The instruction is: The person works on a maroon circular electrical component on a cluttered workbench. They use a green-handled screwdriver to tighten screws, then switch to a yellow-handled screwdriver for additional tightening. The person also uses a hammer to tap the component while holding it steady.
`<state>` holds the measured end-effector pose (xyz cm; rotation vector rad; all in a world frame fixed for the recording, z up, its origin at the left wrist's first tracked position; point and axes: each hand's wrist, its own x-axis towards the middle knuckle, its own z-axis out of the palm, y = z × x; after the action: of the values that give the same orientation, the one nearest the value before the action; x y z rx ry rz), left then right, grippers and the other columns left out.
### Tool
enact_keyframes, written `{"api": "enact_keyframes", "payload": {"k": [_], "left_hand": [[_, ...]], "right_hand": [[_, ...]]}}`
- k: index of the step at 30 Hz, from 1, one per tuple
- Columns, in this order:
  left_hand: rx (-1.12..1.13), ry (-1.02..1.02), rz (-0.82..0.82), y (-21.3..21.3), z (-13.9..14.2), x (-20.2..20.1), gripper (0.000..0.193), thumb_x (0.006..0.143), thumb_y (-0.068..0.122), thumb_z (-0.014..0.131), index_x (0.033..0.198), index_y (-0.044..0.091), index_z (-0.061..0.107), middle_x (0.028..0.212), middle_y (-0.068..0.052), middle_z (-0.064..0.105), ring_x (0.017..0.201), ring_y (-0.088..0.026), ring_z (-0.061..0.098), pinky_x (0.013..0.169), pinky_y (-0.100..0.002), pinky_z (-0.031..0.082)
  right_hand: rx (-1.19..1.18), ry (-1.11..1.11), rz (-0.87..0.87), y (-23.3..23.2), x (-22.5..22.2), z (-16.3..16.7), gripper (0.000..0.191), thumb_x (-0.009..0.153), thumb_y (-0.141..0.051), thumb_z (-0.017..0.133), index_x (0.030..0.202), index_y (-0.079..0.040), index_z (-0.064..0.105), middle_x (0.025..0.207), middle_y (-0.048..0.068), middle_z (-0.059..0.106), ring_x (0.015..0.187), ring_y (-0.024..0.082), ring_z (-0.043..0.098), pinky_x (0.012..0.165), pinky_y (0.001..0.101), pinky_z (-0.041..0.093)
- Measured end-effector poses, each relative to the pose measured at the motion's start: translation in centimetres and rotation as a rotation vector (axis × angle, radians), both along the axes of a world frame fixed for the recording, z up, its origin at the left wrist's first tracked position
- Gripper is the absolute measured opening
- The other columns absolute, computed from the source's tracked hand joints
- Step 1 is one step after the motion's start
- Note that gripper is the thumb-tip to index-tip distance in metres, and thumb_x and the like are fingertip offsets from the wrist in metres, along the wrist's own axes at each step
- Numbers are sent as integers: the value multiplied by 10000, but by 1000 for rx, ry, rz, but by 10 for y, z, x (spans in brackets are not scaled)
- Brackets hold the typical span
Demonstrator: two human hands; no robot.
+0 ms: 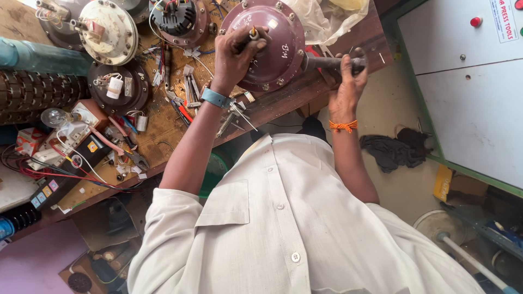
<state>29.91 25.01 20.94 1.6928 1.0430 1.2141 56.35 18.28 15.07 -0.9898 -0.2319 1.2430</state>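
Maroon round metal fan motor housing (272, 49) remains bolted shut, left hand (234, 54) gripping a small tool against it, right hand (348, 73) clasping its dark shaft (327, 63).

fan motor (272, 49) top cut off, tool tip hidden

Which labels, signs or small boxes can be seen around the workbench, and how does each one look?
Sign: top right on the grey cabinet, white upright rectangle, red and blue print.
Small carton: left end of the bench, white and red.
Coloured stickers: row of small squares on the black device, lower left.
Yellow sticker: small square on the same black device.
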Motion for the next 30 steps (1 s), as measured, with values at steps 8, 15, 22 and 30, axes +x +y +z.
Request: {"api": "enact_keyframes", "payload": {"k": [8, 15, 22, 30], "left_hand": [[-18, 131, -211, 1, 28, -8, 428, 947, 284, 756, 1319, 83, 689, 1094, -51, 786, 954, -173, 726, 866, -308, 578], [8, 190, -190, -3, 17, -14, 267, 1042, 216, 712, 1290, 121, 736, 1201, -46, 790, 1101, -151, 748, 970, -314, 600], [44, -3, -85, 5, -17, -2, 462, 893, 213, 915, 1227, 222, 596, 1190, 29, 747, 1126, -119, 738, 957, -303, 646], [112, 228, -520, 10, 55, -28, 635, 1066, -10, 610, 1626, 97, 331, 1581, -121, 550, 1520, -347, 441, 1279, -485, 330]], "right_hand": [[-237, 445, -330, 4, 38, -39, 410, 952, -217, 716, 1238, 20, 541, 1113, 181, 649, 965, 316, 712, 791, 421, 657], [-123, 322, -267, -9, 56, -37, 342, 961, -112, 761, 1174, -3, 516, 1091, 149, 631, 972, 280, 714, 897, 438, 648], [-129, 339, -333, -3, 69, -32, 377, 957, -97, 741, 1223, 36, 509, 1098, 197, 644, 970, 327, 747, 860, 434, 651], [-44, 238, -319, -11, 89, -39, 533, 922, -36, 745, 1333, -185, 441, 1114, 155, 675, 832, 184, 656, 885, 444, 661]]}}
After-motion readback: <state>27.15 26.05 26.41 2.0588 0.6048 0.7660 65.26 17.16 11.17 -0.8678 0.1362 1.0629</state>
